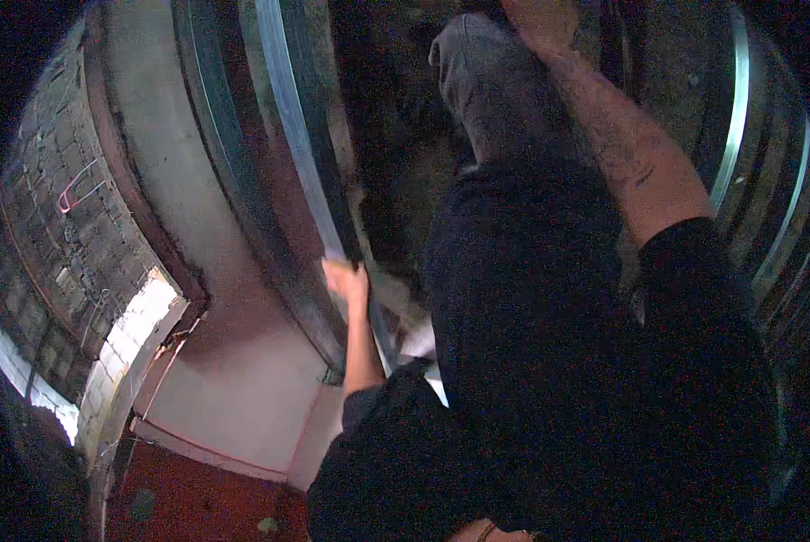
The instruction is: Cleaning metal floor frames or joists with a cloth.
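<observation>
My left hand point(347, 280) is closed round a long, pale grey metal bar point(296, 144), which runs from the top of the view down past the hand. Dark, parallel bars point(224, 144) lie just left of it. My right arm reaches up to the top edge, where my right hand point(538, 27) is partly cut off and dim; its fingers and whatever they may hold cannot be made out. My grey-clad leg point(477, 81) is beside it, below my dark shirt.
A rough block wall point(48, 226) with a looped pinkish cord point(75, 194) curves along the left, beside a grey strip point(152, 126). A pale panel point(242, 397) and a dark red surface point(197, 488) lie at lower left. More shiny metal bars point(735, 117) are at the right.
</observation>
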`<state>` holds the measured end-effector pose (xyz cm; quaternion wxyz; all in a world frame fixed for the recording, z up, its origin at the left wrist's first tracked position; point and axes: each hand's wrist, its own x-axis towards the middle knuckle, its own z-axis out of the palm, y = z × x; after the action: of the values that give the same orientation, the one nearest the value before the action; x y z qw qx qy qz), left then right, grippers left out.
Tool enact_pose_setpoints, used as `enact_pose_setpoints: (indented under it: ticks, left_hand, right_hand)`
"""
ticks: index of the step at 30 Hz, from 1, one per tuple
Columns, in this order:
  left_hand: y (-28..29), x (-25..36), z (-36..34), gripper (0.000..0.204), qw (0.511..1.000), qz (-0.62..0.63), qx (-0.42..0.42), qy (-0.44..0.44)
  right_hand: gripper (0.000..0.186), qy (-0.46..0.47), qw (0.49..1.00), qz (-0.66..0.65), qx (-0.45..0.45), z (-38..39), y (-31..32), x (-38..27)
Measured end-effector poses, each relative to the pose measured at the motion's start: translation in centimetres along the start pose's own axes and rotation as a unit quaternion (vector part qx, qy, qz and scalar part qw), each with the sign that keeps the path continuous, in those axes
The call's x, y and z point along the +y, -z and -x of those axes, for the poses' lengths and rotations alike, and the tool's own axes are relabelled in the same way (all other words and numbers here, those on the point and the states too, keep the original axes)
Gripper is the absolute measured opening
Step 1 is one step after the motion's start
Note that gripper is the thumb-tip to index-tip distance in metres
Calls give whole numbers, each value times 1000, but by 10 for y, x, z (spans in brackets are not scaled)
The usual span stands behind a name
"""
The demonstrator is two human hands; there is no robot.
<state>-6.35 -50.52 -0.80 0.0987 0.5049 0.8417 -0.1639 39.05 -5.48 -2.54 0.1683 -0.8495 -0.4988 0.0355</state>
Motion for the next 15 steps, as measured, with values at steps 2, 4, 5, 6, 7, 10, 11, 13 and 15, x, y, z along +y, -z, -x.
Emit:
enact_pose_setpoints:
  ticks: [2, 4, 5, 6, 7, 10, 11, 13, 15]
  left_hand:
    - [22, 44, -68, 102, 993, 49, 64, -87]
    - [44, 92, -144, 106, 974, 66, 126, -175]
    - [58, 118, -184, 107, 963, 26, 160, -216]
    - [70, 149, -225, 108, 961, 29, 172, -215]
    - [91, 180, -258, 107, 962, 47, 171, -208]
    - [132, 230, -366, 110, 956, -8, 209, -208]
    - [147, 249, -390, 113, 959, -16, 198, -203]
    - [175, 282, -425, 117, 961, -25, 187, -200]
    - [200, 340, -435, 118, 976, 84, 103, -174]
  right_hand:
    - [58, -47, 996, -47, -54, 2, 6, 5]
    - [56, 46, 997, 13, 64, 3, -16, 15]
    - [56, 38, 997, 17, 65, 3, -20, 19]
    - [56, 10, 999, -3, 37, 2, -10, 15]
    - [56, -17, 999, -26, 6, 3, -6, 10]
    - [55, -24, 998, -54, -33, 1, 4, -7]
    - [55, -24, 998, -54, -30, 0, 13, -11]
    - [55, -55, 993, -65, -81, -1, 23, -19]
    - [55, 37, 998, 48, 36, -2, -20, 22]
